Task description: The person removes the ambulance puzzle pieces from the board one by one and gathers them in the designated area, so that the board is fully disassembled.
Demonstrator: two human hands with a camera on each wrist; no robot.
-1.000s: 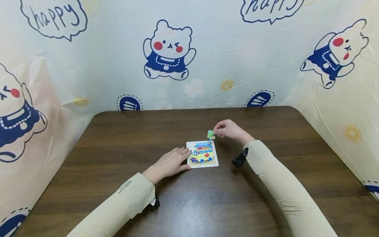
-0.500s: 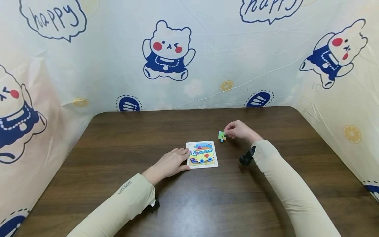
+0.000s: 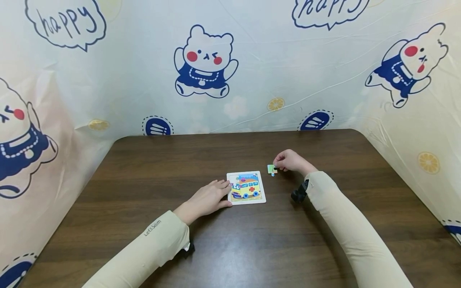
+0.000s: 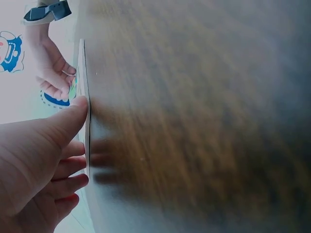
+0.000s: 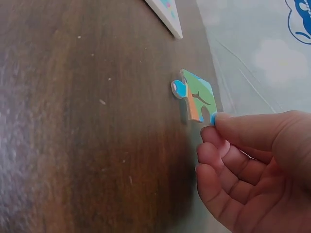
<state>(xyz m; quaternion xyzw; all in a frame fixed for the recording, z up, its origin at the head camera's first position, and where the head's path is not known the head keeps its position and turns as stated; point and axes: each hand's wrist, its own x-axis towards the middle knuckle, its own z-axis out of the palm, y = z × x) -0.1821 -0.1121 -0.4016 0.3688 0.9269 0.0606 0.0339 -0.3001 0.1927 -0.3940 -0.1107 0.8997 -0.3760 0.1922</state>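
A small jigsaw puzzle piece (image 5: 198, 97), green with orange and blue parts, is pinched at one edge between the thumb and index finger of my right hand (image 3: 291, 161). In the head view it is close over the table, to the right of a white-framed puzzle board (image 3: 264, 196). That board shows a yellow ambulance with a red cross. My left hand (image 3: 207, 199) lies at the board's left side with straight fingers, fingertips on its frame. In the left wrist view the thumb and fingers (image 4: 73, 167) of this hand meet the board's thin edge.
Both hands are above a dark brown wooden table (image 3: 173, 160). Behind it hangs a pale cloth (image 3: 252, 60) printed with bears and the word happy. Each wrist carries a black camera, and the right one (image 3: 299, 193) hangs beneath the forearm.
My right hand has moved the puzzle piece away from the board's top right corner, to the right and slightly nearer. My left hand has stayed at the board.
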